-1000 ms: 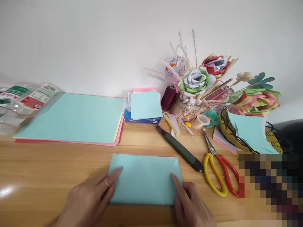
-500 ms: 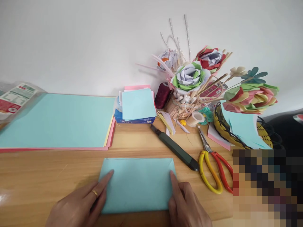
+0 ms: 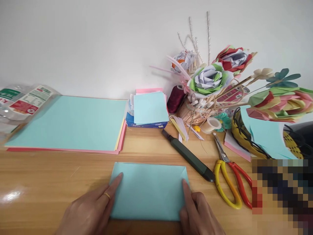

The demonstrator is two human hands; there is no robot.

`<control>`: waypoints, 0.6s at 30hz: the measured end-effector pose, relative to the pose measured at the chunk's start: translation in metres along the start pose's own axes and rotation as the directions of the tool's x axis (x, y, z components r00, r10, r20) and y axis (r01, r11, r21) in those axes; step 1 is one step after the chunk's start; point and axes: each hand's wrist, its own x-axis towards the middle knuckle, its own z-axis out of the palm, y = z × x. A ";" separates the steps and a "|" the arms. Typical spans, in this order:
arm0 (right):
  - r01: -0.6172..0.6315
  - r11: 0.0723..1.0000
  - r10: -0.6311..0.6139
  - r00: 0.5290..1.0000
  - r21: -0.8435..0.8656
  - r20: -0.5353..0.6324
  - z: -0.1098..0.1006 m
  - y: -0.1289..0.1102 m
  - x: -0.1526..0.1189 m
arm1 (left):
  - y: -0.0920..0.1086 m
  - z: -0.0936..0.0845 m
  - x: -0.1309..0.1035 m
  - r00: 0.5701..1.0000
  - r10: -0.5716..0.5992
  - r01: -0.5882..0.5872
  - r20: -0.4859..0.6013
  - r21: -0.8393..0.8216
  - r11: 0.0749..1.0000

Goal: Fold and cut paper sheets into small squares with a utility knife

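A folded sheet of light-blue paper [image 3: 150, 192] lies flat on the table in front of me, its long sides running left to right. My left hand [image 3: 91, 205] grips its left edge, with the index finger stretched along the top face and a gold ring on one finger. At the right edge my right hand [image 3: 199, 209] holds the paper, index finger pressed on top near a creased corner and the other fingers curled in. Parts of both hands below the edges are hidden.
Beyond the paper lie a dark utility knife [image 3: 189, 156] and scissors [image 3: 228, 176] with yellow and red handles. Large coloured sheets [image 3: 73, 124] are stacked at left. Small blue squares [image 3: 150, 107] sit on a blue box. Paper flowers [image 3: 210, 78] and a yellow basket [image 3: 238, 130] stand at right.
The camera view has turned slightly left, so everything appears further right. Both hands stay in the same places on the folded paper, with little visible movement.
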 end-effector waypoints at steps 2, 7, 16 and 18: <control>-0.014 1.000 0.014 1.000 0.004 -0.013 0.002 -0.001 -0.001 | 0.000 0.001 -0.002 0.999 -0.036 0.036 0.033 -0.005 0.999; -0.040 0.998 0.042 0.998 0.038 -0.052 0.003 -0.002 0.000 | 0.002 0.001 -0.005 0.988 -0.088 0.089 0.130 0.000 0.996; -0.025 0.999 0.028 0.998 0.047 -0.062 0.004 -0.001 -0.001 | 0.013 -0.001 -0.001 0.950 -0.241 0.242 0.197 0.021 0.970; -0.021 0.999 0.023 0.998 0.041 -0.054 0.004 -0.001 -0.001 | 0.018 -0.001 0.000 0.942 -0.282 0.275 0.179 0.066 0.959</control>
